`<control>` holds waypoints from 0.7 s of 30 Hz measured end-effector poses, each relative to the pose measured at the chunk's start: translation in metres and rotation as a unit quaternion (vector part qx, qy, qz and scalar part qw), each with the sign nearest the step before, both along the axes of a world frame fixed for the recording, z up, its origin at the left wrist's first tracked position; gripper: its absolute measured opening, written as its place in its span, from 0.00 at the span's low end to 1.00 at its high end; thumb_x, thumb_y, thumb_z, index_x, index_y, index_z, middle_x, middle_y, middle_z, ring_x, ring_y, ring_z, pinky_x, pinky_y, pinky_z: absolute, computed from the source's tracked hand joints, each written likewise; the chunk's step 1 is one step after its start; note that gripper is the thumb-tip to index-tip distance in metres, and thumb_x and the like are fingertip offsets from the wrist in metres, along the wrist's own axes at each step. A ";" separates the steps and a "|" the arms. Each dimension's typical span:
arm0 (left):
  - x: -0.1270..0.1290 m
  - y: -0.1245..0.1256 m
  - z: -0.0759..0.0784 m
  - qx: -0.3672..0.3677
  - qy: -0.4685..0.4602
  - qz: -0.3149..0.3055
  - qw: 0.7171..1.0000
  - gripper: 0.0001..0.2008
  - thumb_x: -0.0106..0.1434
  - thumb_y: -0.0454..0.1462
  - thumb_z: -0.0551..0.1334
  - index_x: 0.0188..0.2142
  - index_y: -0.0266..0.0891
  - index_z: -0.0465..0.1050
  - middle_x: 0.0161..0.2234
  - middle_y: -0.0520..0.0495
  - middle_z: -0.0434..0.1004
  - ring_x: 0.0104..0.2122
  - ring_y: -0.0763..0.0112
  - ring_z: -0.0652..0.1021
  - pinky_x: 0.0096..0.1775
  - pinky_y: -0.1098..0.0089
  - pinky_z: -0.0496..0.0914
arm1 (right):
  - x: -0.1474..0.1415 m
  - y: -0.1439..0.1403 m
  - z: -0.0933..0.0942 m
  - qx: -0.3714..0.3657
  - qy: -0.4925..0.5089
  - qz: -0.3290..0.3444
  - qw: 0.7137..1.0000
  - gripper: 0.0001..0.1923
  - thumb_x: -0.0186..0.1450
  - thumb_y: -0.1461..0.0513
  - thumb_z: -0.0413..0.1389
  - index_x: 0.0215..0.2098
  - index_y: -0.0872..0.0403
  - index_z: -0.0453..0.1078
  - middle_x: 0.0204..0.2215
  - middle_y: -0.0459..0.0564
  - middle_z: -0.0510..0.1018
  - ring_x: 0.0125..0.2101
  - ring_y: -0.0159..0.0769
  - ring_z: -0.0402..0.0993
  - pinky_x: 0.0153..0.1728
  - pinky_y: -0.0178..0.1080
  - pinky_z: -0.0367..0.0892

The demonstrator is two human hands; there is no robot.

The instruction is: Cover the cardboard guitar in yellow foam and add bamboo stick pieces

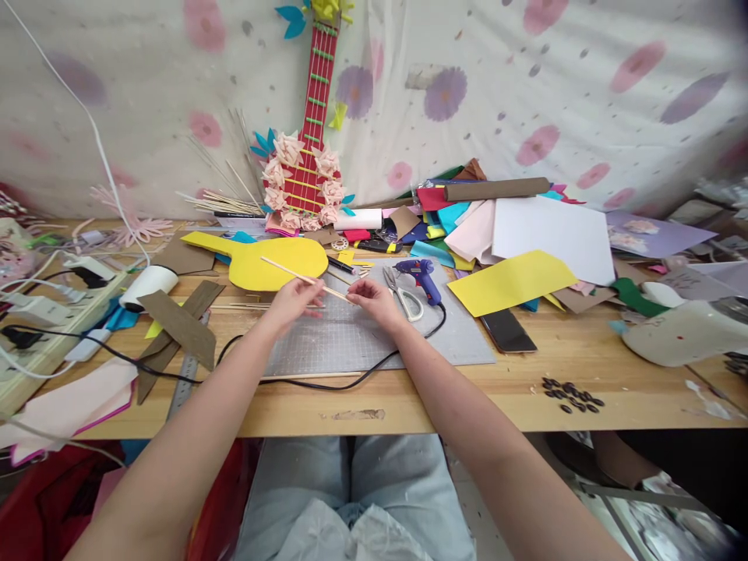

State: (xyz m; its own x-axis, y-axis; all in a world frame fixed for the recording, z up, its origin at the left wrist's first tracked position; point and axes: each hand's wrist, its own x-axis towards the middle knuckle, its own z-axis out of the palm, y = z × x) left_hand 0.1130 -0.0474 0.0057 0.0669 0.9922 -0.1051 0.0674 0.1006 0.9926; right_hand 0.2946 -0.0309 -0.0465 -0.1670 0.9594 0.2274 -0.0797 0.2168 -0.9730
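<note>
Between my two hands runs a thin wooden stick [286, 269], slanting down to the right over the grey cutting mat [327, 343]. My left hand [298, 302] pinches it near its middle, and my right hand [374, 301] grips its right end. Just behind my left hand lies a yellow guitar-shaped cutout [269, 261]. Scissors [403, 294] rest right beside my right hand, and a blue glue gun [424, 279] lies past them with its black cord curving over the mat. A black pen [340, 265] sits behind the stick.
A red paper guitar with pink flowers [315, 117] leans on the back curtain. Coloured sheets [467, 226], a yellow sheet [508, 284] and a phone [508, 331] lie right. Dark beans [573, 396] sit near the front edge. Brown strips [181, 319] and a power strip [58, 319] are left.
</note>
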 end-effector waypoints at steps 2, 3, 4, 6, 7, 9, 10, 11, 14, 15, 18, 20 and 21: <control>-0.004 0.003 0.007 0.050 -0.024 0.069 0.996 0.10 0.57 0.41 0.60 0.31 0.34 0.68 0.32 0.46 0.73 0.25 0.76 0.74 0.26 0.70 0.74 | 0.001 -0.001 0.001 -0.006 0.003 0.015 1.000 0.13 0.47 0.57 0.62 0.26 0.55 0.66 0.22 0.41 0.70 0.24 0.25 0.65 0.29 0.33 0.61; -0.006 0.005 0.013 0.080 -0.028 0.099 0.991 0.10 0.58 0.41 0.59 0.31 0.34 0.67 0.31 0.47 0.73 0.27 0.76 0.75 0.28 0.70 0.75 | 0.001 -0.001 0.001 -0.010 0.003 0.027 1.000 0.13 0.48 0.57 0.62 0.26 0.55 0.66 0.22 0.41 0.70 0.24 0.26 0.66 0.29 0.33 0.62; -0.010 0.007 0.020 0.112 -0.026 0.120 0.986 0.09 0.59 0.40 0.58 0.32 0.34 0.67 0.31 0.48 0.73 0.28 0.76 0.76 0.31 0.70 0.75 | 0.001 -0.002 0.002 -0.013 0.001 0.038 0.999 0.13 0.48 0.56 0.62 0.27 0.55 0.66 0.22 0.42 0.71 0.24 0.27 0.66 0.29 0.34 0.62; -0.019 0.011 0.037 0.164 -0.016 0.145 0.976 0.09 0.59 0.36 0.58 0.39 0.37 0.65 0.29 0.50 0.74 0.30 0.75 0.77 0.35 0.69 0.75 | 0.002 -0.004 0.002 -0.015 -0.007 0.044 0.999 0.14 0.50 0.55 0.61 0.29 0.55 0.67 0.23 0.43 0.72 0.25 0.27 0.67 0.29 0.34 0.63; -0.026 0.012 0.047 0.177 -0.003 0.151 0.972 0.15 0.57 0.34 0.59 0.45 0.39 0.62 0.31 0.51 0.75 0.29 0.74 0.78 0.35 0.68 0.75 | 0.003 -0.004 0.003 -0.015 -0.013 0.039 0.999 0.14 0.50 0.55 0.61 0.29 0.55 0.67 0.23 0.43 0.72 0.25 0.27 0.67 0.29 0.34 0.63; -0.043 0.013 0.069 0.192 0.050 0.153 0.968 0.32 0.55 0.29 0.61 0.56 0.44 0.50 0.37 0.48 0.76 0.28 0.73 0.78 0.34 0.66 0.75 | 0.004 -0.005 0.003 -0.016 -0.029 0.027 0.999 0.13 0.51 0.54 0.60 0.29 0.55 0.67 0.23 0.42 0.71 0.25 0.26 0.66 0.29 0.33 0.62; -0.053 0.013 0.079 0.201 0.087 0.138 0.966 0.41 0.54 0.27 0.61 0.60 0.48 0.41 0.41 0.46 0.76 0.29 0.72 0.79 0.34 0.65 0.75 | 0.005 -0.005 0.003 -0.019 -0.037 0.023 0.999 0.13 0.51 0.54 0.60 0.29 0.55 0.67 0.23 0.42 0.71 0.24 0.26 0.66 0.29 0.33 0.62; -0.064 0.013 0.088 0.209 0.128 0.121 0.962 0.47 0.52 0.25 0.61 0.62 0.50 0.32 0.44 0.44 0.74 0.30 0.71 0.79 0.34 0.63 0.75 | 0.005 -0.005 0.003 -0.023 -0.045 0.022 0.998 0.13 0.52 0.54 0.59 0.28 0.55 0.67 0.23 0.42 0.70 0.24 0.26 0.66 0.29 0.33 0.62; -0.100 0.012 0.106 0.167 0.243 0.057 0.954 0.45 0.51 0.24 0.61 0.63 0.49 0.40 0.44 0.42 0.73 0.31 0.66 0.79 0.34 0.56 0.74 | 0.006 -0.005 0.004 -0.035 -0.059 0.022 0.997 0.13 0.52 0.54 0.59 0.28 0.55 0.67 0.22 0.42 0.70 0.24 0.26 0.66 0.29 0.33 0.62; -0.111 0.012 0.110 0.132 0.291 0.041 0.947 0.38 0.51 0.25 0.61 0.60 0.45 0.53 0.42 0.42 0.73 0.29 0.67 0.79 0.33 0.55 0.74 | 0.005 -0.006 0.004 -0.039 -0.061 0.021 0.997 0.12 0.52 0.55 0.58 0.28 0.55 0.67 0.22 0.42 0.70 0.24 0.26 0.66 0.29 0.33 0.62; -0.138 0.010 0.115 0.088 0.399 0.030 0.912 0.34 0.50 0.27 0.61 0.57 0.45 0.59 0.39 0.45 0.75 0.25 0.72 0.77 0.29 0.60 0.74 | 0.004 -0.006 0.004 -0.049 -0.062 0.019 0.997 0.12 0.51 0.55 0.58 0.27 0.55 0.67 0.22 0.42 0.70 0.23 0.26 0.66 0.29 0.33 0.63; -0.148 0.008 0.115 0.058 0.424 0.021 0.903 0.38 0.50 0.28 0.61 0.59 0.49 0.53 0.39 0.47 0.75 0.24 0.73 0.77 0.27 0.64 0.74 | 0.003 -0.007 0.005 -0.052 -0.064 0.018 0.996 0.12 0.51 0.55 0.58 0.26 0.55 0.67 0.22 0.42 0.70 0.23 0.26 0.66 0.29 0.33 0.63; -0.152 0.007 0.115 0.037 0.429 0.009 0.902 0.39 0.50 0.28 0.61 0.59 0.50 0.52 0.38 0.49 0.76 0.24 0.72 0.77 0.27 0.65 0.73 | 0.003 -0.007 0.005 -0.053 -0.066 0.018 0.996 0.12 0.51 0.55 0.58 0.26 0.55 0.67 0.22 0.42 0.70 0.23 0.26 0.66 0.29 0.33 0.63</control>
